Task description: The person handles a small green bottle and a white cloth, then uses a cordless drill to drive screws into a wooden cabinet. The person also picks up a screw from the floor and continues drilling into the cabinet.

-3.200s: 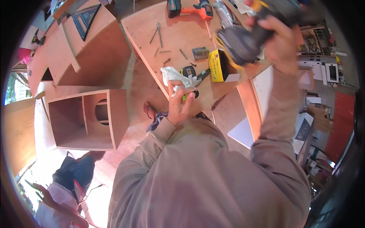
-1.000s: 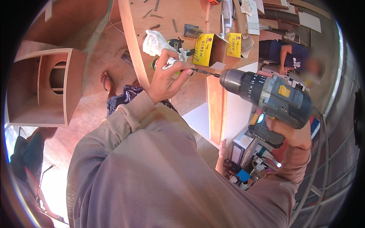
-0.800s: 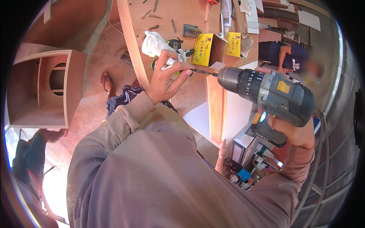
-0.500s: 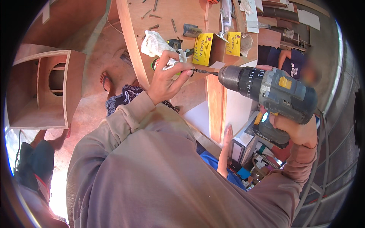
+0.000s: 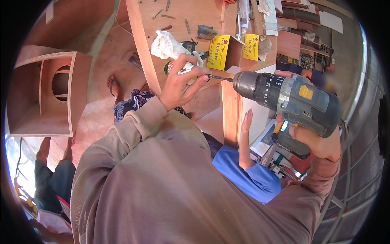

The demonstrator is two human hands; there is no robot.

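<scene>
Two yellow cardboard panels stand on our workbench beside a shaded brown hollow; we cannot make out its contents. Our open-fronted cabinet at left shows a divider and a round cutout. Our right hand wraps the grip of the drill, whose bit points left; our left hand is narrowed, thumb and fingers pinching the bit's tip, near crumpled white material. Along the workbench's left side runs a pale wooden edge, with floor between it and the cabinet. Below the drill, a blue-shirted co-worker raises an arm near our right sleeve.
</scene>
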